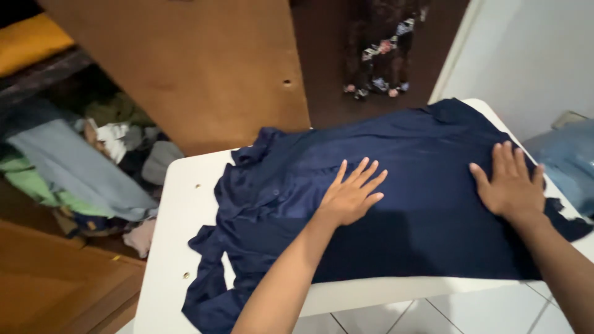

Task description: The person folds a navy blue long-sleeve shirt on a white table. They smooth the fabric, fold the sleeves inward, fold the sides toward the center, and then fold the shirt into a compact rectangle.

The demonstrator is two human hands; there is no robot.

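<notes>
White and flat, a low table fills the middle of the head view, standing on pale floor tiles beside a pale wall. Spread across most of its top lies a dark navy shirt, its crumpled collar and sleeve end bunched toward 9 o'clock and hanging a little over the near edge at 7 o'clock, while the smoother body runs off toward 3 o'clock.

Both bare hands press flat on the cloth, palms down, fingers spread and grasping nothing. The left hand rests near the middle of the shirt, fingers pointing toward 1 o'clock. The right hand lies well apart from it at 3 o'clock, close to the shirt's far right edge, fingers pointing toward 12 o'clock.

Outward at 11 o'clock a brown wooden board stands behind the table. At 9 o'clock a heap of mixed clothes, grey, green and white, sits in a wooden cupboard, with a yellow cloth above it at 10 o'clock. At 12 o'clock a dark flowered garment hangs down. At 3 o'clock, past the table, a pale blue bundle shows.
</notes>
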